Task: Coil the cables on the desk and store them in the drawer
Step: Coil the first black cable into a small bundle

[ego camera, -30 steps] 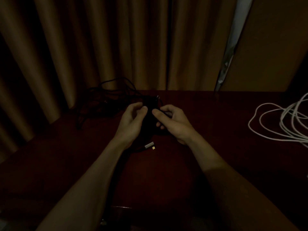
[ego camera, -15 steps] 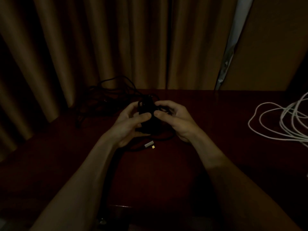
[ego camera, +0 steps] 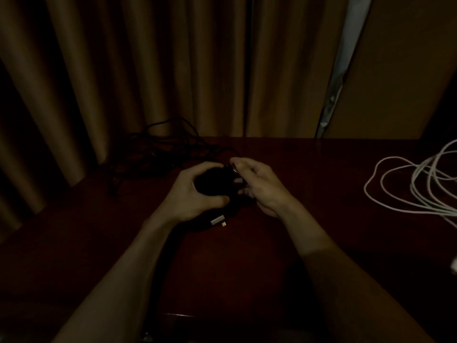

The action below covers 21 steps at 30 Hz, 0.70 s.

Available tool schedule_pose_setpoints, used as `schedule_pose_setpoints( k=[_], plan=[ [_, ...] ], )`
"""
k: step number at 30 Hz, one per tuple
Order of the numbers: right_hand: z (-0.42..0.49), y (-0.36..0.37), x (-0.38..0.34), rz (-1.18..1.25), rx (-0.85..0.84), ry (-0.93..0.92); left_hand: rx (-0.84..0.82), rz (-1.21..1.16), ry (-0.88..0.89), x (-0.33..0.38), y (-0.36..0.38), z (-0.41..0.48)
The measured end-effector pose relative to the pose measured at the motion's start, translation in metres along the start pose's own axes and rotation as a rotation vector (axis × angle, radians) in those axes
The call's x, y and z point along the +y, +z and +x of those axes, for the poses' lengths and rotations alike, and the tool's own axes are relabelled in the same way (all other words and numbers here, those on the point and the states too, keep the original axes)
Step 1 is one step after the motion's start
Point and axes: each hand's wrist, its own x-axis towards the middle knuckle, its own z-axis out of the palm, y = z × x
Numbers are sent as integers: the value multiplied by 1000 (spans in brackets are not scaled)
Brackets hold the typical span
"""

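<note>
A black cable coil sits mid-worktop, the left hand curled round it and the right hand pinching its upper end. Its silver plug lies just below. A loose black cable tangle fills the far left corner; a white cable loops at the right edge.

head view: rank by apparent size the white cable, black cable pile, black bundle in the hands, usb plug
1. white cable and black cable pile: alike, white one cut off by frame
2. black bundle
3. usb plug
</note>
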Motion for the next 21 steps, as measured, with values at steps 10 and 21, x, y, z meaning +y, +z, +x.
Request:
schedule_pose_setpoints(
  k=[10,21],
  plan=[
    [-1,5,1,-36,9,-55,-56,625,173,-23,0,4],
    [-1,11,6,-148,-69,-125,63,628,31,-22,5,6]
  ],
)
